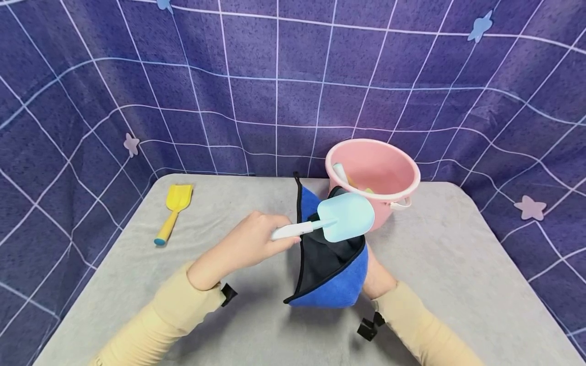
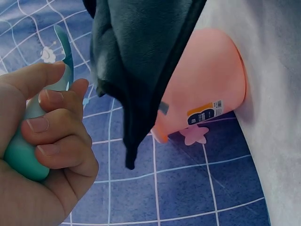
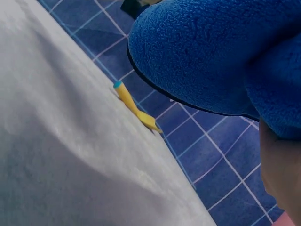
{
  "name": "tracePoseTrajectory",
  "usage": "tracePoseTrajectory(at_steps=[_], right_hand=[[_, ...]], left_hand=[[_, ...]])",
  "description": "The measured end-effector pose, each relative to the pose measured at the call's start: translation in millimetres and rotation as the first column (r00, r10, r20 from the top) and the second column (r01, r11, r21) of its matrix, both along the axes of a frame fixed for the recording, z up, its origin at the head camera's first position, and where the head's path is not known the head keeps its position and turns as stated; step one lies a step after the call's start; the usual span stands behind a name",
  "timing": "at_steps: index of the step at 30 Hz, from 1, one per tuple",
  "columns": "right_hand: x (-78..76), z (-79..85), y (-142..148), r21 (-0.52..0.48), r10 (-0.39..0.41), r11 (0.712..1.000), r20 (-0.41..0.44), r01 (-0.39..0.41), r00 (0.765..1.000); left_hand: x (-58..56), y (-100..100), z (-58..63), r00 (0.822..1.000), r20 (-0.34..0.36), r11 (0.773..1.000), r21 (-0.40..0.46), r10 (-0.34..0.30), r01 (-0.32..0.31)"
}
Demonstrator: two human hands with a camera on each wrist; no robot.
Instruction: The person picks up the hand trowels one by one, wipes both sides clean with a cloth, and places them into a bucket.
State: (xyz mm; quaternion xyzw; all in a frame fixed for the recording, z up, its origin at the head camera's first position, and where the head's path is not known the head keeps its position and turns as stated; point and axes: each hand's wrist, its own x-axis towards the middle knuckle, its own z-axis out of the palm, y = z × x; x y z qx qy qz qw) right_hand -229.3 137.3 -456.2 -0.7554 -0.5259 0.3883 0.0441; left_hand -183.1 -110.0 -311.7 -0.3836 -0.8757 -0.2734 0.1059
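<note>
My left hand [image 1: 252, 241] grips the white handle of a toy shovel [image 1: 348, 217] with a pale blue blade. In the left wrist view, my fingers curl round the shovel's handle [image 2: 29, 165], which looks teal there. A cloth [image 1: 331, 290], fuzzy blue on one side and black on the other with black edging, is held up by my right hand [image 1: 377, 274] from behind and below. Its fingers are hidden by the cloth. The shovel blade overlaps the cloth's black side in the head view. Blue pile fills the upper right wrist view.
A pink bucket [image 1: 371, 145] stands at the back right, with a white-ended item [image 1: 340, 172] and some yellow inside. To the left, a yellow toy shovel [image 1: 173, 213] with a blue handle end lies on the grey-covered table [image 1: 458, 264]. A purple grid curtain [image 1: 256, 96] surrounds the back.
</note>
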Motion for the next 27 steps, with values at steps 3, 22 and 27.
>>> tracePoseTrajectory(at_steps=[3, 22, 27], right_hand=[[10.5, 43.6, -20.6, -0.006, -0.232, 0.973, 0.036, 0.232, 0.972], [19.6, 88.5, -29.6, 0.052, -0.416, 0.909, 0.147, 0.413, 0.898], [19.7, 90.9, -27.5, 0.051, -0.424, 0.905, 0.150, 0.422, 0.893]], left_hand=[[-0.1, 0.7, -1.2, 1.000, 0.001, 1.000, 0.000, 0.003, -0.003], [4.0, 4.1, -8.1, 0.999, 0.011, 0.999, -0.009, 0.031, -0.031], [5.7, 3.7, -5.7, 0.999, 0.029, 0.999, -0.007, 0.036, -0.036]])
